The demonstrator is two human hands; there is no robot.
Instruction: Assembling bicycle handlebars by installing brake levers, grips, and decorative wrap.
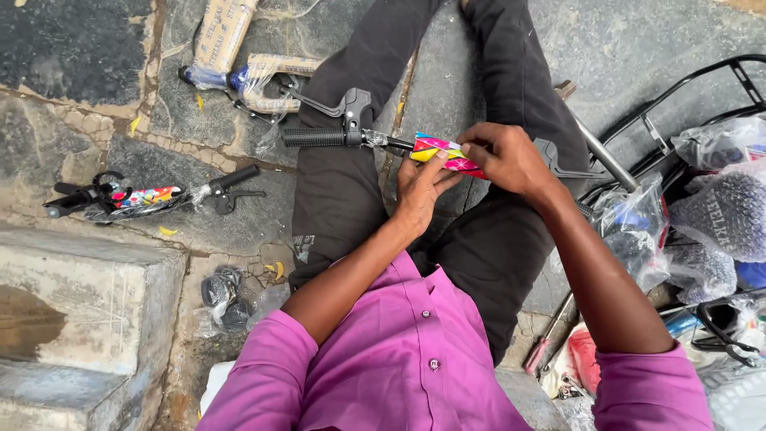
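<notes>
item: child's bicycle handlebar (pixel 435 148), lying across the lap of a seated person in dark trousers and a magenta shirt. its middle section carried a bright pink, yellow and red patterned wrap. a black rubber grip (pixel 313 137) capped the end on the person's left, with a black brake lever (pixel 339 102) mounted just inboard of it; a second lever (pixel 568 162) showed on the other side, past the right hand.

left hand (pixel 419 191): under the bar, palm up, fingers curled against the patterned section, supporting it from below.

right hand (pixel 504 156): on top of the same section, fingers closed down over it, pinching at the wrap (whether the wrap was a sticker or a sleeve could not be told).

surroundings, on the stone paving (pixel 96 48):
- a second handlebar (pixel 148 197), same patterned wrap, partly in clear plastic, lying well apart to the person's left.
- cardboard-wrapped frame tubes (pixel 239 56) beyond the knees.
- a small bag of dark parts (pixel 223 299) near the left elbow.
- a black wire carrier rack (pixel 686 104) to the right, with plastic-bagged parts (pixel 638 231) heaped beside it.
- a concrete step (pixel 80 311) at the person's left.
</notes>
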